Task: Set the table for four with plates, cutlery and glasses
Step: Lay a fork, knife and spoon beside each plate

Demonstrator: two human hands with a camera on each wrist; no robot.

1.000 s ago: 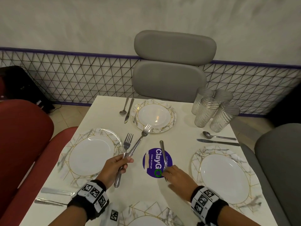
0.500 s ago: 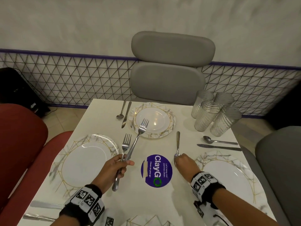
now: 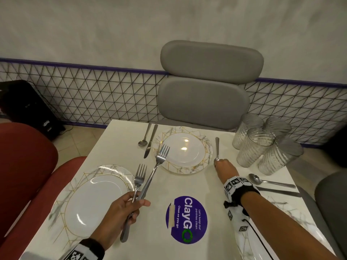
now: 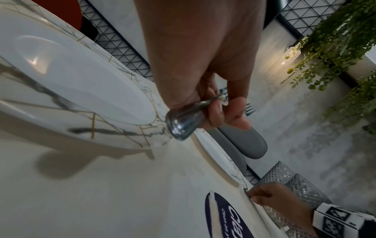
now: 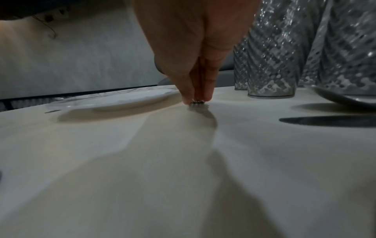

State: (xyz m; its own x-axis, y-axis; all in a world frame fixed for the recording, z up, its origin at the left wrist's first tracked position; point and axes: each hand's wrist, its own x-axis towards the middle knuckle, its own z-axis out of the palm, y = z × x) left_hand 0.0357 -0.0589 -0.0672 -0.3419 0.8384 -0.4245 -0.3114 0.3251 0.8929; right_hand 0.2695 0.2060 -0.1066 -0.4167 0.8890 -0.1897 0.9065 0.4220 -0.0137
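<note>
Near plate (image 3: 249,252) cut off by frame edge. Left hand (image 3: 120,211) grips two forks (image 3: 148,182). Right hand (image 3: 224,167) pinches third fork (image 3: 217,147) on table (image 3: 187,184) beside far plate (image 3: 183,150); tines hidden under fingers.

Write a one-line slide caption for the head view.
Left hand grips two forks while right hand sets a third fork beside the far plate.

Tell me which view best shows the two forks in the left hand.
The head view: both forks show whole, tines to handles, gripped by the left hand. The left wrist view shows only a handle end and tine tips past the fingers. The right wrist view shows neither.
</note>
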